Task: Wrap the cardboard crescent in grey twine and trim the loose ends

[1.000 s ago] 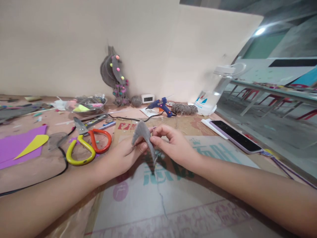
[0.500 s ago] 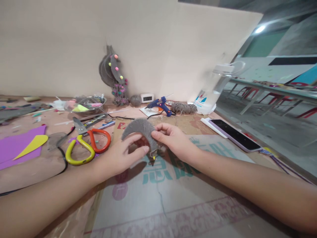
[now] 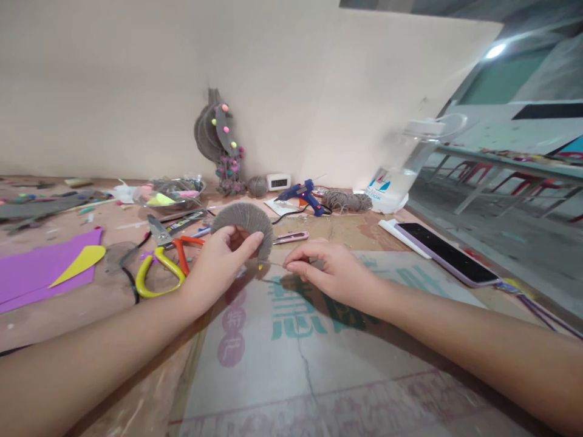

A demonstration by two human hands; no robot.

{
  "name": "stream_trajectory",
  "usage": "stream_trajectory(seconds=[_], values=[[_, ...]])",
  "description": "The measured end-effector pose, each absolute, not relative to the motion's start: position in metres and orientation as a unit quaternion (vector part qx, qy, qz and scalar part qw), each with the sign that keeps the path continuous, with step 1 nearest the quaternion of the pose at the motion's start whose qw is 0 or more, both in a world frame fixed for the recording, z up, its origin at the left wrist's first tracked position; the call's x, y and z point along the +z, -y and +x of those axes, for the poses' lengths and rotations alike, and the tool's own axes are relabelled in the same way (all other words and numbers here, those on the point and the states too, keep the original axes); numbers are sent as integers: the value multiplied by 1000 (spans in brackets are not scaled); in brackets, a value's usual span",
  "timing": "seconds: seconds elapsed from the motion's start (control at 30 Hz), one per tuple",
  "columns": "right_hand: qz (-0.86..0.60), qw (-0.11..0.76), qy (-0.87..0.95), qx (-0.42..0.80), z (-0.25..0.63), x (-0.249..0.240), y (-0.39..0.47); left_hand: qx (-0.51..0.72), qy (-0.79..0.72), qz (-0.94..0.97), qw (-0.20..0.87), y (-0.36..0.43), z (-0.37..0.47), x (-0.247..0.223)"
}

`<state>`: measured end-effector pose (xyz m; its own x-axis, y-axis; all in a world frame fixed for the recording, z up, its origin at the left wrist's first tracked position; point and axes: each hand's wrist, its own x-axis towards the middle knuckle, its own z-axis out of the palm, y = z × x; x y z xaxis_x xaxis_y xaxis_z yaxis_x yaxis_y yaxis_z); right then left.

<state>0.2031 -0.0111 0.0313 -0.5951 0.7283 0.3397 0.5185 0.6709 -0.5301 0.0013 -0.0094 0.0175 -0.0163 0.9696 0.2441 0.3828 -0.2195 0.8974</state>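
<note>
A crescent wrapped in grey yarn is held up over the board by my left hand, thumb in front and fingers inside the curve. A bit of yellow shows at its lower tip. From that tip a thin strand of grey yarn runs right to my right hand, whose thumb and forefinger pinch it. Beneath both hands lies a printed board under clear film. Just behind the gap between my hands rests a small pink tool, perhaps a thread snipper.
Scissors with yellow and orange handles and purple sheets lie left. Behind are a bowl of scraps, a blue glue gun, a grey yarn bundle and a water bottle. A phone lies right.
My right hand has let go of the crescent's side and moved right, drawing the yarn strand out from the tip. The pink tool has come into sight. The view has shifted slightly.
</note>
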Motion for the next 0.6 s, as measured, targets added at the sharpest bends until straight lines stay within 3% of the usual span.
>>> stream_trajectory(seconds=[0.27,0.47,0.6], values=[[-219,201,955,-2,201,29,23,447,-564,616,320,8,2,18],[-318,232,918,-48,216,55,1,447,-572,584,364,8,3,14],[-454,271,849,0,243,66,-35,441,-569,576,388,9,5,18]])
